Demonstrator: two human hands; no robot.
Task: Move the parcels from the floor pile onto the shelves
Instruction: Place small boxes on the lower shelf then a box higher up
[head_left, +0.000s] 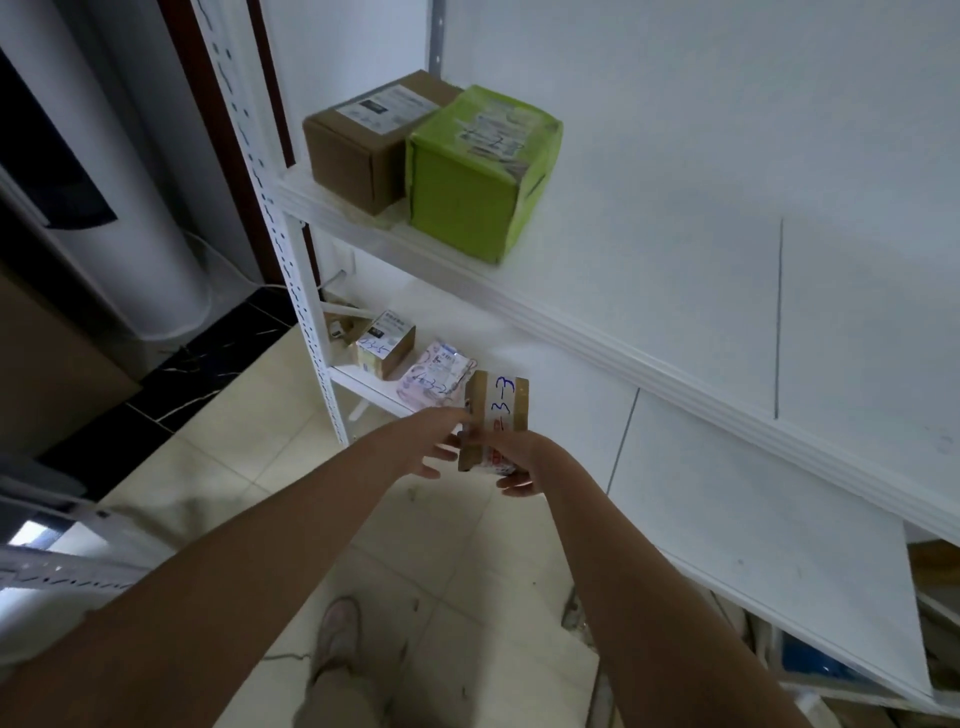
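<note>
A small brown parcel (498, 410) with white tape and blue handwriting hangs at the front edge of the lower white shelf (701, 499). My right hand (514, 462) grips its near end from below. My left hand (441, 441) touches its left side with fingers spread. On that shelf behind it lie a pink bagged parcel (439, 379) and a small brown box (387, 345). The upper shelf (649, 291) bears a brown carton (363, 140) and a green box (478, 171) side by side.
A white perforated upright (291, 244) of the rack stands left of the parcels. A white cylindrical appliance (119, 171) stands at the far left. Cream floor tiles (249, 415) lie below, with my shoe (340, 631). Clutter sits under the rack at the bottom right (930, 597).
</note>
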